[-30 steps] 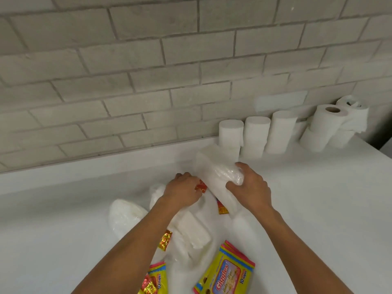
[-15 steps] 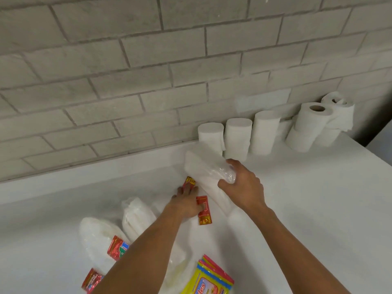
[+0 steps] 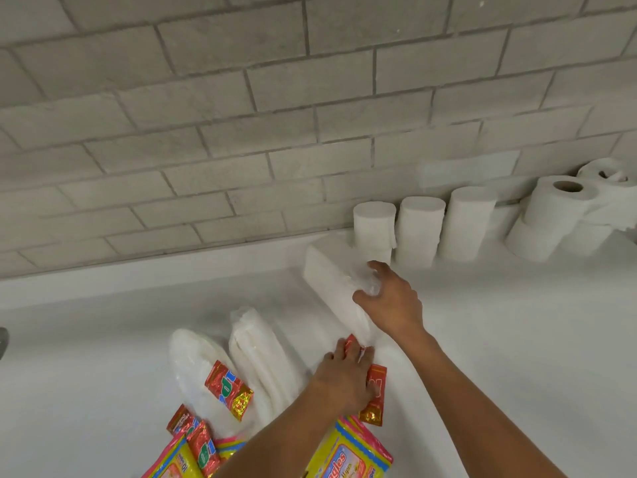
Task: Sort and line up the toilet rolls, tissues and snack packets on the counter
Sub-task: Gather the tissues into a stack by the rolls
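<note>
- Right hand (image 3: 389,298) is clamped over the top of a clear-wrapped tissue pack (image 3: 331,281), fingers curled round its near end, the pack lying slantwise on the white counter (image 3: 499,339) with its far end just in front of the toilet rolls.
- Left hand (image 3: 344,377) lies palm down, fingers pressed flat on a small red sachet (image 3: 374,395) at the pack's near end; whether it grips anything, I cannot tell.
- 3 plain toilet rolls (image 3: 418,229) stand upright in a row against the brick wall (image 3: 241,132).
- Right of them, cored rolls (image 3: 551,215) sit stacked and leaning, a loose tail of paper hanging.
- 2 more tissue packs (image 3: 255,353) lie side by side left of the forearm.
- Red snack sachets (image 3: 227,389) and yellow wipes packets (image 3: 348,457) crowd the near edge.
</note>
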Motion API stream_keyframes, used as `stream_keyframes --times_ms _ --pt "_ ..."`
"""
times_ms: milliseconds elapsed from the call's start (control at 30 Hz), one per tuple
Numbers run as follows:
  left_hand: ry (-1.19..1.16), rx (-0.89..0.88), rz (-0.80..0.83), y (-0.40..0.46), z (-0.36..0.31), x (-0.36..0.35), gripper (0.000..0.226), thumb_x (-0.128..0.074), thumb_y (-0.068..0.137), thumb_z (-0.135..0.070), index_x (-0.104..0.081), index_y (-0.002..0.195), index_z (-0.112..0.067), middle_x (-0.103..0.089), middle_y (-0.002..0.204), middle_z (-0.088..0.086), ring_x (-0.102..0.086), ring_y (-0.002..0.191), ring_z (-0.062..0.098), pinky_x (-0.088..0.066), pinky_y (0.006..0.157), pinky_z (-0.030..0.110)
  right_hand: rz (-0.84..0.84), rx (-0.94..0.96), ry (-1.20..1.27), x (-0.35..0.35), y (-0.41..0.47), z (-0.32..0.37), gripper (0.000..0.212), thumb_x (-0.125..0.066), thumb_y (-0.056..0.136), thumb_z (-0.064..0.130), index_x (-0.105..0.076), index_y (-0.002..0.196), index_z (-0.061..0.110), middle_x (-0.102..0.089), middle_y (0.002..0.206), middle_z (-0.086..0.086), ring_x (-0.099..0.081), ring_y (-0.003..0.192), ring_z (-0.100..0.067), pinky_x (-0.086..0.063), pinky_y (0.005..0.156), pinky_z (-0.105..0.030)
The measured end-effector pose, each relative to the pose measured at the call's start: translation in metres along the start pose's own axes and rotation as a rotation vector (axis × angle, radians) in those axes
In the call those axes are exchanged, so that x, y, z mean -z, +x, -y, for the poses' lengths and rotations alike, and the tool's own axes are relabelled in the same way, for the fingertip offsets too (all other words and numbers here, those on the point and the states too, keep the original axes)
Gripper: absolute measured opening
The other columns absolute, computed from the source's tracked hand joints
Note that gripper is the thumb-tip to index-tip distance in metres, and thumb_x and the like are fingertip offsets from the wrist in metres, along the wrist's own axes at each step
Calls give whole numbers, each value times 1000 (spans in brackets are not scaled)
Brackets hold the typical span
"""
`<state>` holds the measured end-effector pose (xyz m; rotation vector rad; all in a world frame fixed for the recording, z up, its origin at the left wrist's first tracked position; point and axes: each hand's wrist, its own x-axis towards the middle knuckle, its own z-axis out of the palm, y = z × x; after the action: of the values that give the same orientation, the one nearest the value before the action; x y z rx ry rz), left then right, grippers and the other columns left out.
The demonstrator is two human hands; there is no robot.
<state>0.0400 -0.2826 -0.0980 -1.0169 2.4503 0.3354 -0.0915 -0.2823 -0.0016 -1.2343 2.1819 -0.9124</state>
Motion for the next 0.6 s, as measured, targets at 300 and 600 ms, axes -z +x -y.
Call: stream_keyframes --times_ms 300,600 --pt "1 -3 -75 -40 -6 25 63 -39 97 -60 -47 141 -15 -42 150 12 -39 138 34 -28 115 49 86 -111 187 -18 5 4 67 -69 79 35 -44 142 30 -60 134 4 -59 117 -24 -48 94 -36" --pt "-14 270 -295 -62 63 76 44 -42 99 -49 -66 100 -12 -65 100 8 -64 92 26 -46 76 33 193 -302 543 -54 37 -10 69 -76 75 33 -48 137 22 -62 125 -2 -63 105 -23 -55 95 -44"
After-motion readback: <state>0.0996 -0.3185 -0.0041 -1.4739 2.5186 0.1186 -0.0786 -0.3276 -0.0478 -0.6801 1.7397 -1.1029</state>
